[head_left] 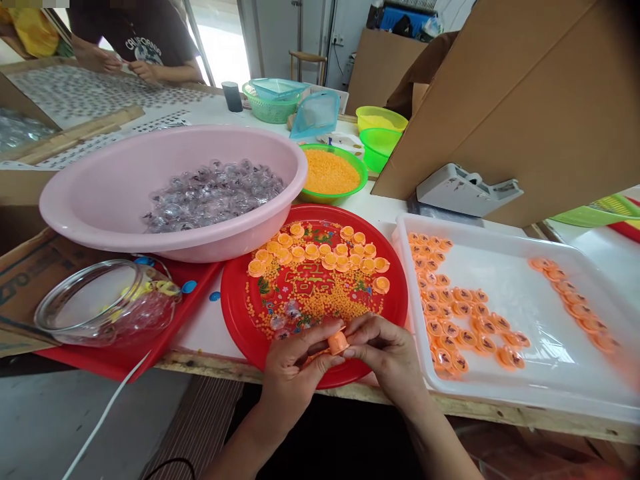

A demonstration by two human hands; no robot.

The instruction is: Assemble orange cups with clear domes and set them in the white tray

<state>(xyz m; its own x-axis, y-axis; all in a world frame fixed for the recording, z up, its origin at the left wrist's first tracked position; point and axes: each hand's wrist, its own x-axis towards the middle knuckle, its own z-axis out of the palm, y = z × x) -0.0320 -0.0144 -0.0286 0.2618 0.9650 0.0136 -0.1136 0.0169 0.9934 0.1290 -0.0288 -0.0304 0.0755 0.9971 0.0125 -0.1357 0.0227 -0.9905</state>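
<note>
Over the front of a round red tray (235, 320), my left hand (295, 367) and my right hand (390, 350) meet with fingertips pinched on one small orange plastic cup (338, 343). The cup is tilted, its flat end turned toward me. Behind the hands, several similar orange cups with wide rims (311, 251) stand on the tray, filled with orange beads. Loose orange beads (333, 300) lie scattered across the tray's printed pattern. A few clear domes (278, 323) rest near my left hand. Whether anything else is between my fingers is hidden.
A pink basin (75, 193) of clear domes overhangs the tray. A white tray (500, 267) holding rows of orange pieces is at right. Behind stand a green bowl of orange beads (333, 172) and a tape dispenser (467, 190) by a cardboard panel (525, 100). Another person (143, 47) sits across.
</note>
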